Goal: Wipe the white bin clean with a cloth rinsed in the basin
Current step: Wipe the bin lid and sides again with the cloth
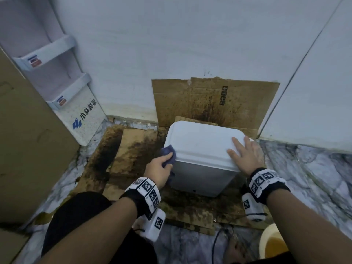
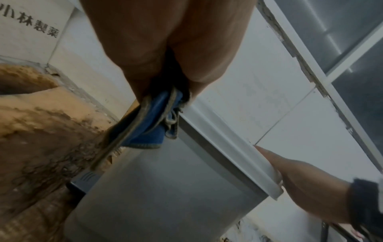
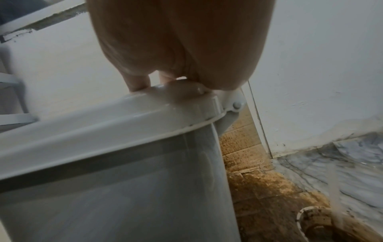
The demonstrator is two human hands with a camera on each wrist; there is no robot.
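Note:
The white bin (image 1: pixel 200 147) stands with its lid closed on stained cardboard near the wall. My left hand (image 1: pixel 162 164) grips a blue cloth (image 1: pixel 168 152) and presses it against the lid's front left corner. From the left wrist view the cloth (image 2: pixel 149 121) hangs folded between my fingers against the bin (image 2: pixel 165 188) rim. My right hand (image 1: pixel 245 153) lies flat on the lid's right side, fingers straight. In the right wrist view its fingertips (image 3: pixel 136 83) press the lid edge of the bin (image 3: pixel 103 163) near the hinge (image 3: pixel 234 101).
Stained cardboard (image 1: pixel 215 100) leans on the wall and covers the floor. A white display rack (image 1: pixel 62 82) stands at the left beside a brown box (image 1: pixel 28 140). A basin (image 1: pixel 270 244) of brown water sits at the lower right. A floor drain (image 3: pixel 315 219) lies beside the bin.

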